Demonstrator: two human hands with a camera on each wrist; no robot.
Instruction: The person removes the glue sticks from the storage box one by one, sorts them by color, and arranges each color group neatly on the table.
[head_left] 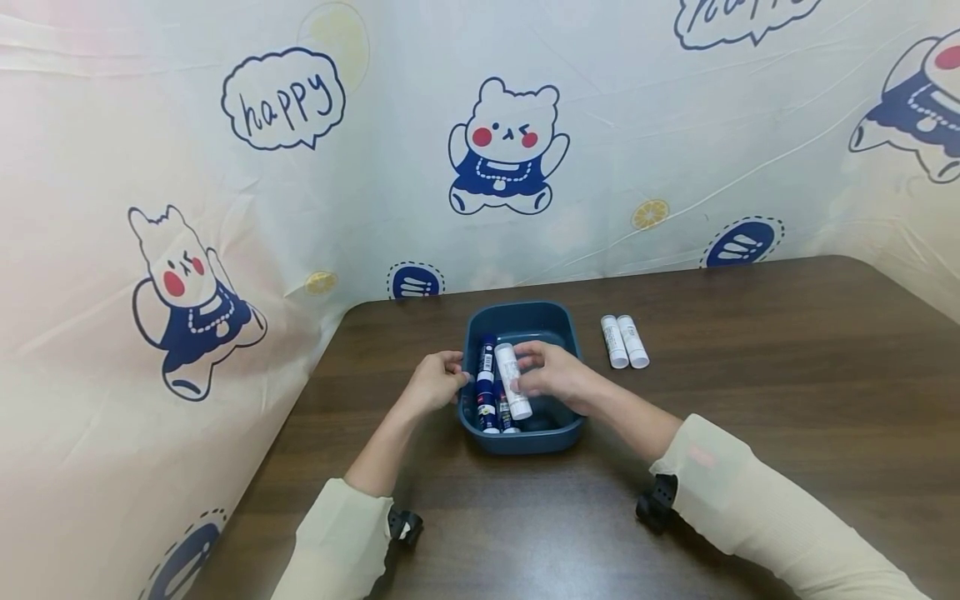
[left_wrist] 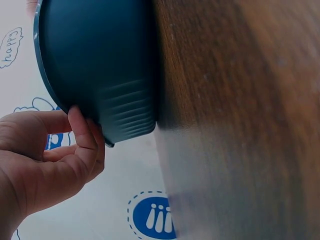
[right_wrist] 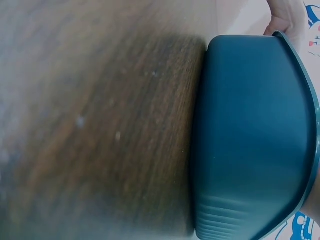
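Observation:
A dark teal plastic bin point(head_left: 525, 445) sits on the table. My left hand point(head_left: 437, 382) pinches its left rim; in the left wrist view the fingers point(left_wrist: 85, 137) curl at the bin's edge. Over the bin, my right hand point(head_left: 553, 375) holds a white cylindrical tube point(head_left: 513, 382) with small print between thumb and fingers, tilted. Inside along the left side lie dark blue and white tubes point(head_left: 487, 387), one partly hidden under the white tube. In the right wrist view the bin's outer wall point(right_wrist: 250, 125) hides most of the right hand.
Two more white tubes point(head_left: 624, 342) lie side by side on the table to the right of the bin. The brown wooden table point(head_left: 750, 358) ends at a printed cloth point(head_left: 600, 150) hanging behind and to the left.

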